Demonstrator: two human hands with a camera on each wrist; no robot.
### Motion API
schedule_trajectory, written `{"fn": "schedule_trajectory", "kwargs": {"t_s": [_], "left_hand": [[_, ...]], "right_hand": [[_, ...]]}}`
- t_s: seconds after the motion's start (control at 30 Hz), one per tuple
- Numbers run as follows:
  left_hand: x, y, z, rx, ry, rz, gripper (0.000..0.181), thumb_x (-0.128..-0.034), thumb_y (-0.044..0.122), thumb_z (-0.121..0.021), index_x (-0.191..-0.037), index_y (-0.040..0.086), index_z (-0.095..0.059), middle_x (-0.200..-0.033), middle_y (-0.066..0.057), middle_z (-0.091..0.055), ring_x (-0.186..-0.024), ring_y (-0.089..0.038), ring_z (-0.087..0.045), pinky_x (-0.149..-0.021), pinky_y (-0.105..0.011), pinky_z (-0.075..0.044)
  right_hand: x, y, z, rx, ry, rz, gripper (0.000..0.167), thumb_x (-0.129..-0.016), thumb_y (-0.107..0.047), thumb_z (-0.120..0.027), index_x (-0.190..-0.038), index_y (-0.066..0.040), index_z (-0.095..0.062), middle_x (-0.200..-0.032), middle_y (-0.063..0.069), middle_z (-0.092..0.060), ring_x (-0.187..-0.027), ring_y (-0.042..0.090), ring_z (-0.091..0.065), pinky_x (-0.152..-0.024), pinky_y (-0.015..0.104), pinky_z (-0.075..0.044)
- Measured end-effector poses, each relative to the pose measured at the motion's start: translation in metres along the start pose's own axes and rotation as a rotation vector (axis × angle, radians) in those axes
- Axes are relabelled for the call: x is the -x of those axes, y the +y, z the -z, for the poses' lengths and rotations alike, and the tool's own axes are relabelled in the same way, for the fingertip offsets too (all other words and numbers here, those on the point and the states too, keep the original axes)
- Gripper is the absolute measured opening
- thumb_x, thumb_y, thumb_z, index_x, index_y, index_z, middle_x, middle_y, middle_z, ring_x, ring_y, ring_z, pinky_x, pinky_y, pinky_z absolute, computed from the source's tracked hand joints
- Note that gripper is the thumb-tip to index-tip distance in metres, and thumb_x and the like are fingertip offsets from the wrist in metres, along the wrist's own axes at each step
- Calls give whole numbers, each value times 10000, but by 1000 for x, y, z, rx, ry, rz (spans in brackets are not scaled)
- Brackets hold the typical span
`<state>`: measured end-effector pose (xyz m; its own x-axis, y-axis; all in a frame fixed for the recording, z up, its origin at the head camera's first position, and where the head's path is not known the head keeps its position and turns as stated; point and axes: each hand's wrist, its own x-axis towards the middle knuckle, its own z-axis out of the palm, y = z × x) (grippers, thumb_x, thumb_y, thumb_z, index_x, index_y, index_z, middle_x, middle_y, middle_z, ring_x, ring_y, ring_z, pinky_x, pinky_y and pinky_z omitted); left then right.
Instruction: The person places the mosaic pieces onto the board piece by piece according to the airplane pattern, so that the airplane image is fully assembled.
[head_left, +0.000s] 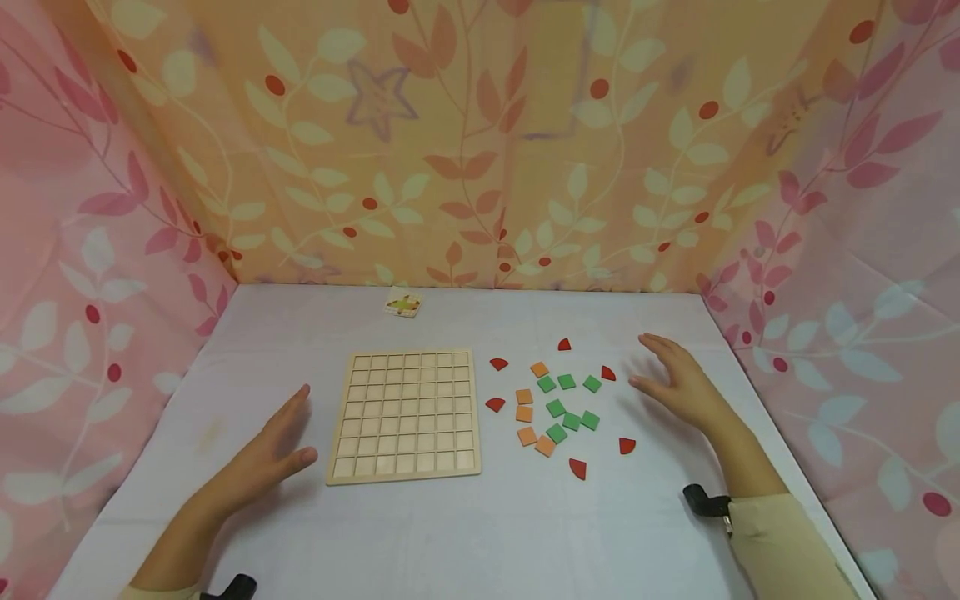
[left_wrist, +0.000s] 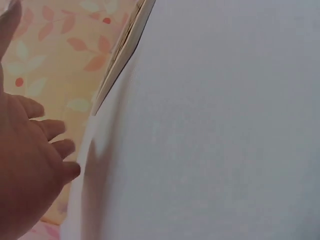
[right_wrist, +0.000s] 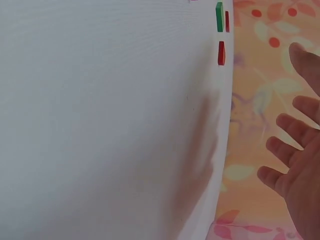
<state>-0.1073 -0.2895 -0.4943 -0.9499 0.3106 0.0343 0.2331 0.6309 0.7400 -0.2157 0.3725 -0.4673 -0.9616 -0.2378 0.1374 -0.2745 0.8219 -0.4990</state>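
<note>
A square wooden grid board (head_left: 405, 421) with shallow square cells lies flat on the white table. My left hand (head_left: 258, 458) hovers just left of it, fingers extended and thumb apart, holding nothing. Right of the board are scattered several green square tiles (head_left: 572, 422), several orange square tiles (head_left: 524, 413) and several red quarter-round pieces (head_left: 577, 468). My right hand (head_left: 678, 379) is held over the table to the right of these pieces, fingers spread and nothing in it. In the right wrist view, a green tile (right_wrist: 219, 17) and a red piece (right_wrist: 221, 53) show near the table's edge.
A small patterned card or stack (head_left: 404, 302) lies at the back of the table (head_left: 525, 533), behind the board. Printed cloth curtains (head_left: 480, 150) surround the table at the back and on both sides. Each wrist carries a black camera mount (head_left: 707, 502).
</note>
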Motion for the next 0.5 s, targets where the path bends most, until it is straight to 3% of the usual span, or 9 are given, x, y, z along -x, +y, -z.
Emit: {"fn": "schedule_trajectory", "kwargs": {"t_s": [0.17,0.33,0.43,0.5], "left_hand": [[-1,-5,-8,16,-24,18,963,-957,269,-718,-1657,93,-81,-1699,-173,-195,-1587,-348,-88,-1037,49,-40],[-3,-8,-15,8,-19,7,964,-923,291,-763,-1644,66,-164,-1689,-220,-191,-1543,-496,-130,-1062,31,-20],[-3,-8,-18,5,-30,28,1041,-869,354,-815,-1646,84,-175,-1686,-253,-157,-1535,-532,-90,-1258,-213,-7],[-3,-8,-21,-20,-43,43,1118,-824,425,-843,-1651,103,-164,-1686,-265,-135,-1542,-526,-55,-1298,-436,5]], "right_hand": [[-8,0,-5,-23,-35,-30,759,-906,-440,-771,-1513,-87,-484,-1566,197,-429,-1470,450,-330,-1148,720,-291],[-13,-3,-7,-31,-69,-74,711,-908,-381,-781,-1495,-86,-509,-1545,200,-453,-1462,450,-345,-1152,718,-290],[-16,-3,-9,-42,-89,-91,692,-907,-356,-786,-1490,-98,-518,-1538,196,-460,-1465,446,-346,-1157,715,-286],[-18,-3,-10,-45,-101,-98,681,-908,-356,-785,-1484,-101,-527,-1532,195,-466,-1464,445,-347,-1157,716,-285]]}}
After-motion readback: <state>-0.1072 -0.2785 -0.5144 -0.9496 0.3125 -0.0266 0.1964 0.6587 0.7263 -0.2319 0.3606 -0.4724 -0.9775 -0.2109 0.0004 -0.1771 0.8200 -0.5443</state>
